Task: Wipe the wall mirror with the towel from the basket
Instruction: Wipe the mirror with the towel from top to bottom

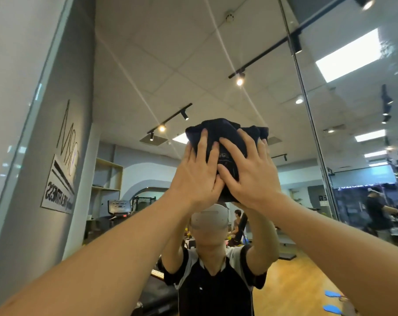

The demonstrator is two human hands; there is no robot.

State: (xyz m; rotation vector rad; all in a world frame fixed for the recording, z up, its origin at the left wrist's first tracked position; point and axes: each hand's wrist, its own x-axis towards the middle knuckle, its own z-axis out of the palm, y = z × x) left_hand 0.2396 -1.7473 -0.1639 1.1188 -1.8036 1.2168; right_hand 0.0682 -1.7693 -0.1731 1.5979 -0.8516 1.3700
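Observation:
A bunched dark navy towel (225,133) is pressed flat against the wall mirror (148,65) at about head height, in the middle of the view. My left hand (197,176) lies on the towel's left side with its fingers spread and straight. My right hand (246,172) lies on the right side, fingers spread, pressing too. The thumbs meet under the towel. The mirror shows my own reflection with both arms raised. No basket is in view.
A vertical seam (307,110) divides the mirror panels to the right of my hands. A grey wall (18,133) with a sign borders the mirror on the left. The reflection shows gym machines, a wooden floor and other people behind me.

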